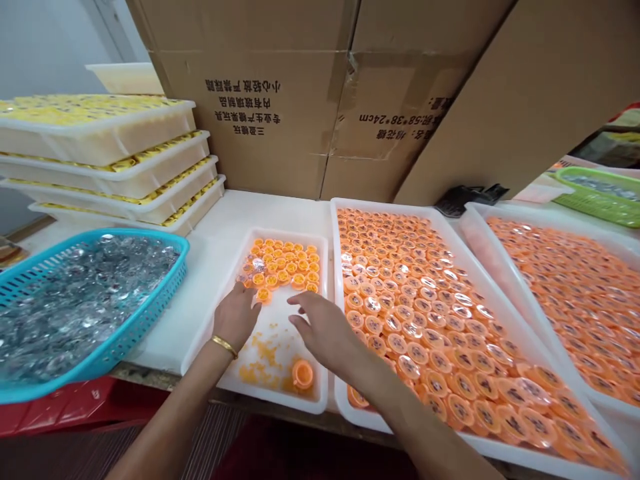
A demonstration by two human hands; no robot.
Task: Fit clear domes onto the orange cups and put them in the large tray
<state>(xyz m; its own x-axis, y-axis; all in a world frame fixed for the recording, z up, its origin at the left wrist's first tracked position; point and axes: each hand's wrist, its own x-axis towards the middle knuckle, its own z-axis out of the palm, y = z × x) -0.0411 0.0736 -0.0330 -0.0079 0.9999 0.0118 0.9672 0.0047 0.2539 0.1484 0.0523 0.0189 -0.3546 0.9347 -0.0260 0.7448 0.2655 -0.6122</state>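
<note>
A white tray (pixel 320 393) in front of me holds several small orange cups (pixel 285 263), bunched in its far half. My left hand (pixel 237 317) reaches over the tray's left side, fingers bent down at the edge of the cups and the thumb apart from them. Close to that thumb is a single orange cup (pixel 263 295). Clear lids (pixel 257 264) appear to lie over a few cups beyond this hand. My right hand (pixel 320 327) hovers over the tray's right side, thumb and forefinger apart with nothing between them. Another orange cup (pixel 303 375) sits at the near right corner, beside orange crumbs (pixel 263 353).
A blue basket (pixel 167 267) of clear plastic pieces stands at left. Behind it rise stacked white trays (pixel 165 147) with yellow packets. To the right, a large tray (pixel 336 267) and another tray (pixel 473 217) hold lidded orange cups. Cardboard boxes (pixel 295 87) wall the back.
</note>
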